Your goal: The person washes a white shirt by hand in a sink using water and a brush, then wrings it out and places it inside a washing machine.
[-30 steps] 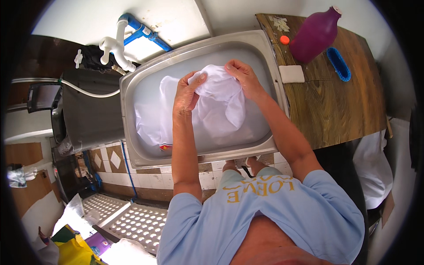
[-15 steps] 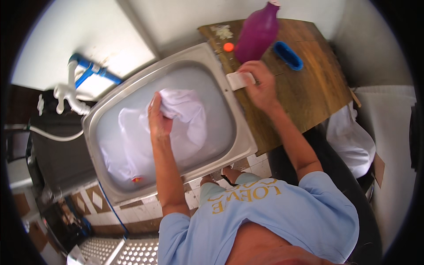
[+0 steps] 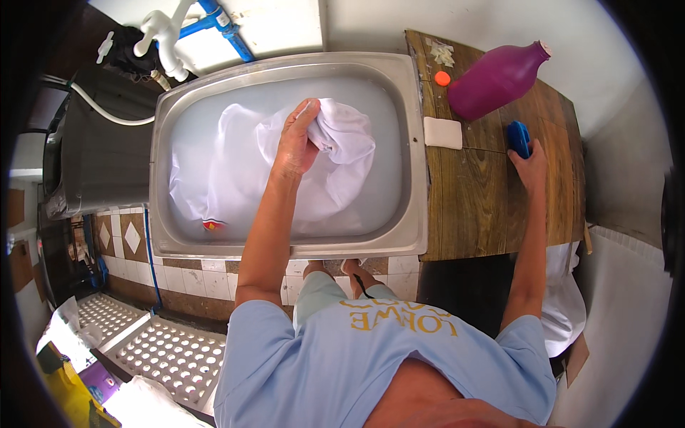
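My left hand (image 3: 297, 143) is closed on a bunched part of a white garment (image 3: 342, 135), raised above the water in a metal sink (image 3: 285, 251). The rest of the cloth spreads in the cloudy water, with a small red and yellow patch at its lower left. Over the wooden tabletop (image 3: 471, 214) on the right, my right hand (image 3: 529, 167) grips the near end of a blue scrub brush (image 3: 519, 138). A white rectangular bar of soap (image 3: 443, 133) lies by the sink's right rim.
A purple bottle (image 3: 492, 82) lies tilted on the tabletop near an orange cap (image 3: 442, 78) and some pale scraps (image 3: 441, 52). A white tap (image 3: 165, 44) and blue pipe (image 3: 232, 32) stand behind the sink's left corner. White cloth (image 3: 564, 307) hangs below the table.
My right hand has let go of the white soap bar and moved right to take hold of the blue brush. My left hand still holds the garment. The whole view has turned.
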Demonstrator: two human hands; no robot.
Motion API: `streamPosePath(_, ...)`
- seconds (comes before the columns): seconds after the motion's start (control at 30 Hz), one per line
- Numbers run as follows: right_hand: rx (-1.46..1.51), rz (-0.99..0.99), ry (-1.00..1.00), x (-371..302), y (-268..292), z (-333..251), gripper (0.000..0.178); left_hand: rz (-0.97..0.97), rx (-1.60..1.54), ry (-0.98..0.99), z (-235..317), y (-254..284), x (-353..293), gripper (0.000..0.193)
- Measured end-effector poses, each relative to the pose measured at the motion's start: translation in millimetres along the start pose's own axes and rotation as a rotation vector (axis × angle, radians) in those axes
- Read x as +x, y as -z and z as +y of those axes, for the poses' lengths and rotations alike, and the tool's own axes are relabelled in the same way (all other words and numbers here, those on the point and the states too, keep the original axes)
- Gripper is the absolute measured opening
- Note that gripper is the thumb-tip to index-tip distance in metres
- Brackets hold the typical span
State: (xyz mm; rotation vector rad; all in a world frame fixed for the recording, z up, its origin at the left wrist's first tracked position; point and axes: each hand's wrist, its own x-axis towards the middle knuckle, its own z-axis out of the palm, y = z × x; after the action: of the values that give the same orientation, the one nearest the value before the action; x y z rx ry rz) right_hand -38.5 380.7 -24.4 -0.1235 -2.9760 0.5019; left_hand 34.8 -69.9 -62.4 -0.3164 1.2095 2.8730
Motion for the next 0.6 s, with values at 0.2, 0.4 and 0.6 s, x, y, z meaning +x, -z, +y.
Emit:
streamPosePath(0.2,1.420,-0.102,-0.173,-64,-8,-92,0.045,0.088,0.011,-0.115,9,12,2,0.014)
streamPosePath(0.4,1.389,-0.361,0.219,-56,-60,-278,0.042,0.216,0.070,-0.174,21,20,1,0.013)
streamPosePath(0.6,0.786,-0.271,0.582,-70,-103,-369,0.047,0.304,-0.045,-0.251,26,18,-7,0.016)
